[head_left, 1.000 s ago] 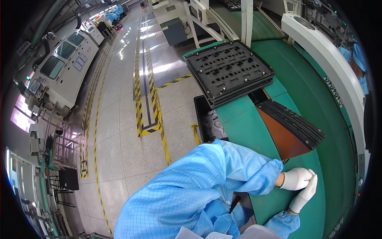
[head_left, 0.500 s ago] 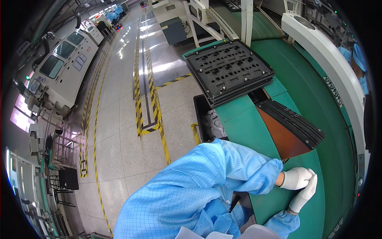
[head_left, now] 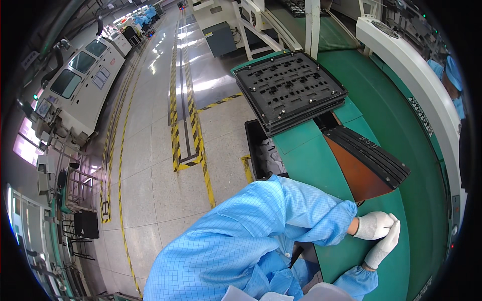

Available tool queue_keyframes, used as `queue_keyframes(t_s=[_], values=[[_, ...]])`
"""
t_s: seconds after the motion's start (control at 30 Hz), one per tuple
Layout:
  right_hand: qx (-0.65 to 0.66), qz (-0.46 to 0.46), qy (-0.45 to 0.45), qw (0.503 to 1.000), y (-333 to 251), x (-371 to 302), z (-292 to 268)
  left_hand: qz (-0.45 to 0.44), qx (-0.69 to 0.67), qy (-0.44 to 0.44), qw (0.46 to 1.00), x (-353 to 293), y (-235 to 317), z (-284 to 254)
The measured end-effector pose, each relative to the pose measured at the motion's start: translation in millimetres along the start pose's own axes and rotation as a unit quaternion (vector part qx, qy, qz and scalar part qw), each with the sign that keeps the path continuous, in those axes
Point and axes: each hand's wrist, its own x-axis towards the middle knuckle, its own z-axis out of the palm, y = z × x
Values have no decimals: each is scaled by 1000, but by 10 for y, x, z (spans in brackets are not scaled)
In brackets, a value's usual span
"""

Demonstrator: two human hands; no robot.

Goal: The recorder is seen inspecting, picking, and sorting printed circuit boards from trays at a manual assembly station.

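Observation:
My left hand (head_left: 374, 224), in a white knit glove, rests curled over the green tabletop (head_left: 351, 251) with its knuckles toward the right. Against its fingertips leans my right hand (head_left: 384, 247), also gloved in white, its fingers stretched long and close together. The two hands touch each other, and no object shows between them. The palms are hidden. Just beyond the left hand stands a row of black slotted panels (head_left: 371, 153), tilted on an orange-brown board (head_left: 356, 170).
A stack of black fixture trays (head_left: 288, 88) lies farther along the table. Below its left edge is a black bin (head_left: 255, 150) holding pale scraps. A green belt (head_left: 401, 140) and a white curved machine frame (head_left: 422, 75) run along the right. Striped yellow-black floor tape (head_left: 175, 135) marks the aisle.

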Motion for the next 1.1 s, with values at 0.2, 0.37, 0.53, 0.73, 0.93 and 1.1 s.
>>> queue_keyframes(t_s=[0.2,0.37,0.53,0.73,0.93,1.1], values=[[-2,-2,4,1000,-21,-9,13,-9,15,-13,1000,5,33,-27],[-12,-6,-2,1000,-32,-9,8,-21,7,-12,1000,-10,89,-58],[-10,0,5,1000,-30,-7,11,-31,10,-19,999,-6,119,-77],[-4,-1,-1,1000,-35,-4,4,-27,12,-23,999,-1,97,-66],[0,-5,-3,1000,-32,-3,3,3,15,-4,1000,14,27,-12],[4,7,1,1000,-43,-8,13,-1,15,-4,1000,2,31,-24]])
